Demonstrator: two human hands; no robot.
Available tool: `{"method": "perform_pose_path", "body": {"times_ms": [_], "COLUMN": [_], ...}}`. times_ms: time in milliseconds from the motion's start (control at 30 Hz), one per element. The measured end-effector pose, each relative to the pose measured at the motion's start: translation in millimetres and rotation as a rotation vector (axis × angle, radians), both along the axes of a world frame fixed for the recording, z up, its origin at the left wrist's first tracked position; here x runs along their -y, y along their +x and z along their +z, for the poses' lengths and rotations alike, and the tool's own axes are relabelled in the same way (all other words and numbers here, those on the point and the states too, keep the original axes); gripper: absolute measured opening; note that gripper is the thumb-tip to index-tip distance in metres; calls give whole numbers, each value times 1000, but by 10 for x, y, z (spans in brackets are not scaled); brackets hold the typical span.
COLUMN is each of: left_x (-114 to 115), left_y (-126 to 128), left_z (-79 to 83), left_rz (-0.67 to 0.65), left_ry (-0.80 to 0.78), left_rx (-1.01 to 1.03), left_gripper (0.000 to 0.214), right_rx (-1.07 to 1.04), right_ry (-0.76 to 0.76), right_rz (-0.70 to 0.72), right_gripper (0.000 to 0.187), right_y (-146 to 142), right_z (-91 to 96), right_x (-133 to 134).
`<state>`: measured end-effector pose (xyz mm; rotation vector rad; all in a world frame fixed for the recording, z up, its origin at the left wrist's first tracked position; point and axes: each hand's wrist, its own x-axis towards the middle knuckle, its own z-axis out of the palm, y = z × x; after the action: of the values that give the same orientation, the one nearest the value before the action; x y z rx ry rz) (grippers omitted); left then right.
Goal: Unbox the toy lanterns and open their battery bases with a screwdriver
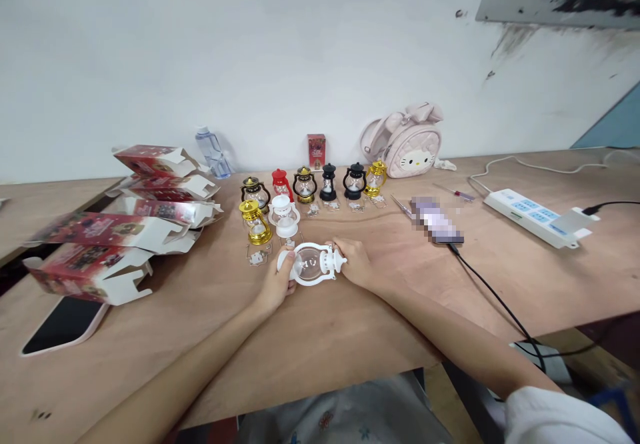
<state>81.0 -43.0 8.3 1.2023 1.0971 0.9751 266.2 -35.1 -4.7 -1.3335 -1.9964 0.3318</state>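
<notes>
A small white lantern with a clear globe lies on its side between my hands, just above or on the wooden table. My left hand is closed around its base, thumb on top. Around the cap end at the right, my right hand has its fingers curled, partly hidden behind the lantern. Just beyond stand another white lantern and a gold lantern. Behind them is a row with a red lantern, black lanterns and another gold lantern. Small wire pieces lie before several lanterns.
Open red boxes are stacked at left, above a phone. A bottle, a small red box and a pink bag stand by the wall. At right are a cabled phone, a screwdriver and a power strip.
</notes>
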Motion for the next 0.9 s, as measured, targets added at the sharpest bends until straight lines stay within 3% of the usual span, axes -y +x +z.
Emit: {"method": "perform_pose_path", "body": {"times_ms": [267,400,633,733,900], "left_x": [44,47,19,9,12], "left_y": [-2,4,12,10,4], "left_z": [-5,6,-12,-23,-27], "left_rz": [47,123,204,204,70], "left_ry": [64,52,33,24,30], "left_rx": [22,46,111,144,137], "left_gripper": [47,47,44,43,45], "right_rx": [270,264,118,16,-141], "right_ry": [262,332,592,506,68], "right_rz": [-44,-124,-181,-133,112], "right_gripper": [36,45,45,44,44], "right_y": [92,140,154,155,112], "right_z": [13,81,163,174,104], "right_x": [-10,-3,42,37,-16]}}
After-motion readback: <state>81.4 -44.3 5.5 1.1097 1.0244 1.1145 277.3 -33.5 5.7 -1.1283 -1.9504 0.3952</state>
